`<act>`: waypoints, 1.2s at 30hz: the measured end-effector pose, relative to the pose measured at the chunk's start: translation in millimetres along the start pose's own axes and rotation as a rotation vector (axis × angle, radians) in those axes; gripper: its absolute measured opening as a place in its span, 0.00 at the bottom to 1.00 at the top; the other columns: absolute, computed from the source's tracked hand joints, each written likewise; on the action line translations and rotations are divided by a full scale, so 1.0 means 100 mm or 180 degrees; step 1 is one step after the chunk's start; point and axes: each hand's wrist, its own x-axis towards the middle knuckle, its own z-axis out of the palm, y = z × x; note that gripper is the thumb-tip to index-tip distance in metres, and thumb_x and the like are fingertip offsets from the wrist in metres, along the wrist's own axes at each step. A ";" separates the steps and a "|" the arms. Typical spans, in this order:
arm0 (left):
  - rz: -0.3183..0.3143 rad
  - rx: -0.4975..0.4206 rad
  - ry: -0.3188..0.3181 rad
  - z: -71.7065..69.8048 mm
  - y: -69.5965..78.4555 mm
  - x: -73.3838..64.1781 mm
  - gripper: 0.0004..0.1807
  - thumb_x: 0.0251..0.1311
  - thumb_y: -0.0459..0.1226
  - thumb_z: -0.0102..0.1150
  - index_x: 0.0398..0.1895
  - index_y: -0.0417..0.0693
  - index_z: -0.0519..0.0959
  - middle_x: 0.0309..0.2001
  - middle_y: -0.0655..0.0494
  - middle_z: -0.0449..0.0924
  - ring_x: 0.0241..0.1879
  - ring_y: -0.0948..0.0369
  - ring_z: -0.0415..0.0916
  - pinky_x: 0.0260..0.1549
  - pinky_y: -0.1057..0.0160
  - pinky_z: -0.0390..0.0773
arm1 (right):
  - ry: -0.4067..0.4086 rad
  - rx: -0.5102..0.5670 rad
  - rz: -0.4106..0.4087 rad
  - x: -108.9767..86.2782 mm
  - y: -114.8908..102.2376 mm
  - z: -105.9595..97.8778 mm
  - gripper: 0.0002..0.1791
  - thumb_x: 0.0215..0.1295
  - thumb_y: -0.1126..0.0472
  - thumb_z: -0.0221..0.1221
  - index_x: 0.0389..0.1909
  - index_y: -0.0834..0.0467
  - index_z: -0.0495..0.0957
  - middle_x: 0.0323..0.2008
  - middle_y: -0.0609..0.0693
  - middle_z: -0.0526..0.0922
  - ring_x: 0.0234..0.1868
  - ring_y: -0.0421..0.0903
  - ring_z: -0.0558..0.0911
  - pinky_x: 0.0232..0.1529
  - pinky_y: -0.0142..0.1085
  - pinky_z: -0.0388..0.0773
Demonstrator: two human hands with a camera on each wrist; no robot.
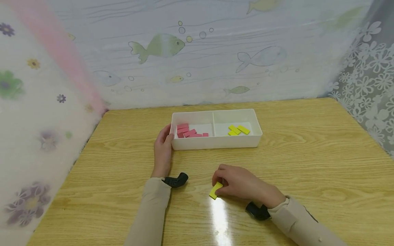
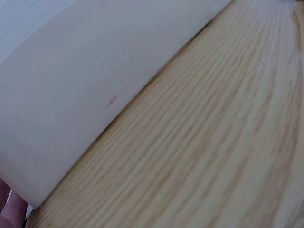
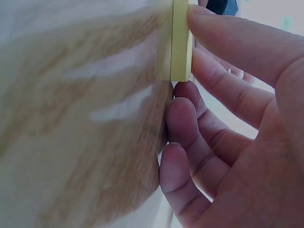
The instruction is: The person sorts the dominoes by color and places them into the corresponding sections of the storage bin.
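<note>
A white two-compartment box (image 1: 215, 142) stands on the table. At its left end my left hand (image 1: 163, 148) holds the corner, fingers along the side wall and thumb by the front. In the left wrist view the box's wall (image 2: 85, 95) fills the upper left, with part of the fingers (image 2: 14, 211) at the lower corner. My right hand (image 1: 241, 182) pinches a flat yellow block (image 1: 215, 190) between thumb and forefinger, low over the table in front of the box. The right wrist view shows the yellow block (image 3: 180, 42) edge-on, the other fingertips (image 3: 174, 164) curled against the wood.
Several pink blocks (image 1: 189, 133) lie in the box's left compartment. A few yellow blocks (image 1: 234, 130) lie in the right one. The wooden table (image 1: 307, 153) meets a fish-patterned curtain (image 1: 200, 68) at the back. Light glares off the wood near the right hand.
</note>
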 end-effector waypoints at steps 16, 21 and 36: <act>0.0001 -0.0009 0.0027 0.01 0.00 0.03 0.21 0.64 0.40 0.44 0.61 0.49 0.66 0.60 0.56 0.65 0.58 0.65 0.60 0.56 0.62 0.61 | 0.0113 0.0022 -0.0045 -0.01 0.03 -0.02 0.09 0.57 0.61 0.54 0.35 0.44 0.77 0.31 0.37 0.70 0.24 0.34 0.68 0.25 0.28 0.67; -0.0012 -0.0013 0.0015 0.01 0.00 0.02 0.21 0.64 0.39 0.43 0.61 0.49 0.66 0.60 0.55 0.65 0.57 0.65 0.61 0.56 0.63 0.61 | 0.0091 0.0016 -0.0068 -0.01 0.03 -0.02 0.11 0.55 0.64 0.54 0.36 0.45 0.77 0.30 0.38 0.69 0.26 0.34 0.68 0.26 0.28 0.67; -0.0003 0.0061 0.0026 0.00 0.00 0.00 0.21 0.64 0.40 0.43 0.60 0.50 0.66 0.60 0.56 0.65 0.58 0.64 0.60 0.56 0.61 0.60 | 0.0067 0.0124 -0.0106 -0.02 0.04 -0.02 0.10 0.52 0.61 0.60 0.35 0.47 0.74 0.29 0.40 0.68 0.27 0.37 0.69 0.26 0.28 0.67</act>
